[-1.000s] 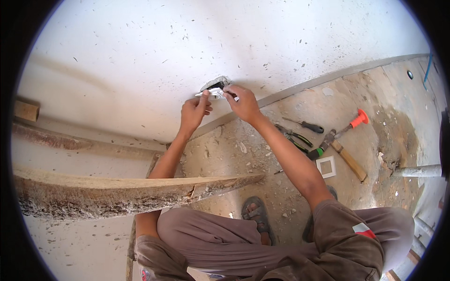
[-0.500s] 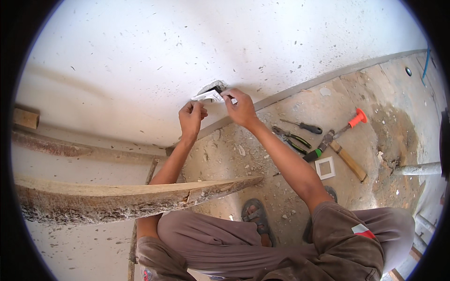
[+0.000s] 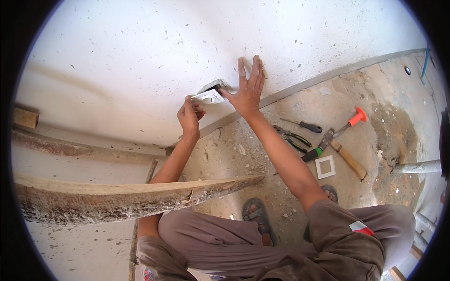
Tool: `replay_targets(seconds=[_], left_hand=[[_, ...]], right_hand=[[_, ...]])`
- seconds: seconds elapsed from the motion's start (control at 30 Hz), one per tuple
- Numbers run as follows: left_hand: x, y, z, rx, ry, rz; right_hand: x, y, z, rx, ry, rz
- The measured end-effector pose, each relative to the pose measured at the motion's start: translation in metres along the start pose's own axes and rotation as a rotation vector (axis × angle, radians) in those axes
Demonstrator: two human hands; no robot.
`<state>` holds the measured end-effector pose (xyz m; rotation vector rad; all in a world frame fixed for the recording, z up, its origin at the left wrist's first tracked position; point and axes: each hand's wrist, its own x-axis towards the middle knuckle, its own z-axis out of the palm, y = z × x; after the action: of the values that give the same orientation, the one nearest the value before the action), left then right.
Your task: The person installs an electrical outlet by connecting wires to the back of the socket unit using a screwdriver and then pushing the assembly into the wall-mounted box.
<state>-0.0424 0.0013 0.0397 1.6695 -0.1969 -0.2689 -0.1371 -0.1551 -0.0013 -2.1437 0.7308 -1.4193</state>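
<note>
A white wall socket (image 3: 209, 97) with a round recess sits tilted in front of a rough-edged hole (image 3: 213, 85) low in the white wall. Its left edge is pinched between the thumb and fingers of my left hand (image 3: 190, 117). My right hand (image 3: 248, 91) is open, fingers spread up along the wall, its thumb touching the socket's right end. Something dark shows behind the socket in the hole; what it is I cannot make out.
A wooden plank (image 3: 117, 199) crosses over my left forearm. On the dusty floor to the right lie a screwdriver (image 3: 307, 126), pliers (image 3: 293, 138), a hammer (image 3: 347, 159), a chisel with an orange guard (image 3: 358, 117) and a white square frame (image 3: 325, 166).
My right hand has let go of the socket's right end and spread its fingers upward against the wall. The socket now faces outward more, showing its round recess.
</note>
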Motion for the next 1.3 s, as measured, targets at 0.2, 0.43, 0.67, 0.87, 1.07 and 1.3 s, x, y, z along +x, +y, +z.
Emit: replay_targets(seconds=[0.2, 0.43, 0.67, 0.87, 1.07, 1.3], left_hand=[[0.001, -0.004, 0.000, -0.012, -0.002, 0.006], [0.002, -0.010, -0.002, -0.054, 0.022, -0.011], [0.001, -0.006, -0.005, -0.018, -0.014, 0.027], [-0.001, -0.009, 0.007, -0.033, -0.049, 0.046], [-0.006, -0.011, 0.008, -0.025, -0.064, 0.038], [-0.008, -0.021, -0.001, 0.121, -0.103, 0.072]], right_hand=[[-0.001, 0.002, 0.022, -0.033, 0.095, -0.031], [-0.003, 0.003, 0.036, -0.053, 0.094, -0.042], [-0.005, 0.013, 0.022, -0.058, 0.041, -0.107], [-0.004, 0.015, 0.003, -0.050, -0.044, -0.091], [-0.004, 0.016, -0.002, -0.074, -0.075, -0.079], [-0.011, 0.005, 0.010, 0.010, -0.020, -0.010]])
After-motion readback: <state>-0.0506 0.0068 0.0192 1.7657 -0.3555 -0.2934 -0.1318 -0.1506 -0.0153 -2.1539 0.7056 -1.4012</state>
